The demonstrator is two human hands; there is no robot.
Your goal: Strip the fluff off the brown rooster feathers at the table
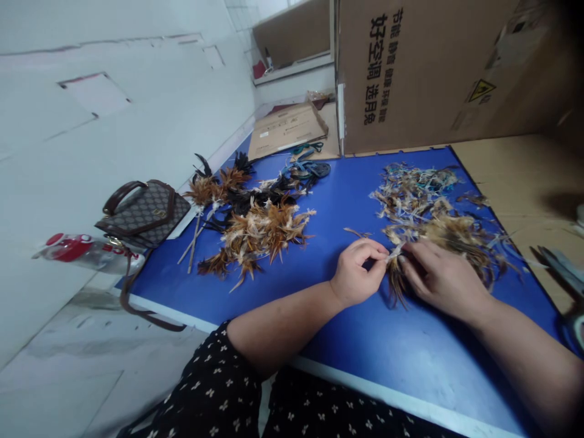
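My left hand [360,271] is closed, its thumb and forefinger pinching one end of a small brown feather bunch [396,283] with a pale tie. Right beside it, my right hand [440,277] has its fingers closed on the same bunch, whose dark tips hang down toward the table's front edge. Behind my right hand lies a loose pile of brown and tan feathers [422,191] with some teal strands. Over on the left of the blue table [347,201] is a heap of tied orange-brown and black feather bunches [264,228].
A patterned handbag [148,216] and a bottle with a red label [86,250] are at the left edge. Large cardboard [424,73] stands behind the table. Flat cardboard [289,129] and blue cords [310,167] lie at the back. Scissors [566,280] are at the far right.
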